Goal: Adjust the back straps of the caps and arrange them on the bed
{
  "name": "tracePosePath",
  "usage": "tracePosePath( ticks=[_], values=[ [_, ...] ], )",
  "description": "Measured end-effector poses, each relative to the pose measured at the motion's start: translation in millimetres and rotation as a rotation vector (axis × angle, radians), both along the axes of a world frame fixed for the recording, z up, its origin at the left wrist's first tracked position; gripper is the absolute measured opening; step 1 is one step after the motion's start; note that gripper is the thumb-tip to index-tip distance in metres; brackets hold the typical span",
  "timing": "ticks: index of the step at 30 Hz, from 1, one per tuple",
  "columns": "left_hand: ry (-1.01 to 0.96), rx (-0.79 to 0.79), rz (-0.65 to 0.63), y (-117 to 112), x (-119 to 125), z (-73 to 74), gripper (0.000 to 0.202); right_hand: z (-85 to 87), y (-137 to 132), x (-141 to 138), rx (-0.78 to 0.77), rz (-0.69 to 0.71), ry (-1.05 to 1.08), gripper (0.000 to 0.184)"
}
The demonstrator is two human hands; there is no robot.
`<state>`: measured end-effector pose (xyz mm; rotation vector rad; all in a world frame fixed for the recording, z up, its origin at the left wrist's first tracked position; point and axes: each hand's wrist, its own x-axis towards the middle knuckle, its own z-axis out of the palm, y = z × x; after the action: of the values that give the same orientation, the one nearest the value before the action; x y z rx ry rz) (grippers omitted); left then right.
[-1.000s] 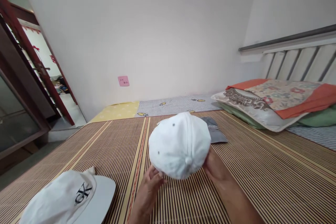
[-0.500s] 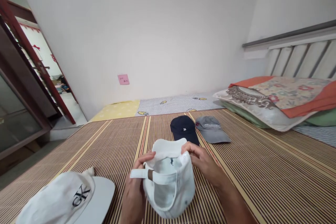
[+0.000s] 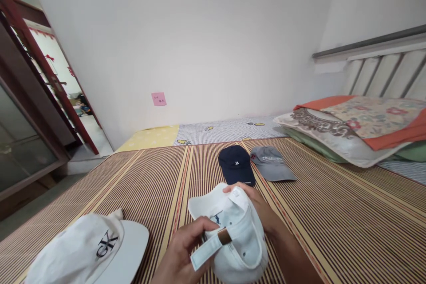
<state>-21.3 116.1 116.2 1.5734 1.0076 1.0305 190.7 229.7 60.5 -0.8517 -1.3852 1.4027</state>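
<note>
white cap (image 3: 244,242): rotated, back strap (image 3: 209,252) now swung nearer | left hand (image 3: 178,255): pinching the back strap | right hand (image 3: 261,208): gripping cap's far edge | navy cap (image 3: 235,164): lies beyond

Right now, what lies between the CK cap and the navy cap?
Only bare mat between CK cap and navy cap; the held white cap hangs nearer the camera. Head view.

Bright, even daylight; sharp wide-angle shot.
Brightest spot is the doorway (image 3: 63,84) at 9 o'clock; wall (image 3: 206,31) evenly pale, no glare. Shadows soft and faint. White cap (image 3: 242,239) at 6 nearly washed out, folds still readable. Mat (image 3: 333,213) stripes crisp; straight lines bow twd edges, esp. headboard (image 3: 382,66) at 3.
</note>
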Motion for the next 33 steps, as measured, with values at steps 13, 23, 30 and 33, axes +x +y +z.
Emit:
tracePosePath(
  ticks=[13, 23, 30, 33],
  values=[
    [-0.381, -0.039, 0.128, 12, -6, -17.5, 0.031, 34.7, -20, 14, 0.377, -0.366, -0.276, 0.026],
    [-0.301, 0.014, 0.193, 12, 4, -18.0, 0.031, 78.0, -91, -18, 0.748, 0.023, -0.366, 0.018],
    [-0.269, -0.014, 0.22, 9, 9, -15.2, 0.035, 76.5, -85, -13, 0.554, -0.208, -0.207, 0.025],
    [-0.293, -0.022, 0.206, 7, 11, -12.7, 0.033, 84.0, -83, -3, 0.475, -0.104, -0.261, 0.029]
  ],
)
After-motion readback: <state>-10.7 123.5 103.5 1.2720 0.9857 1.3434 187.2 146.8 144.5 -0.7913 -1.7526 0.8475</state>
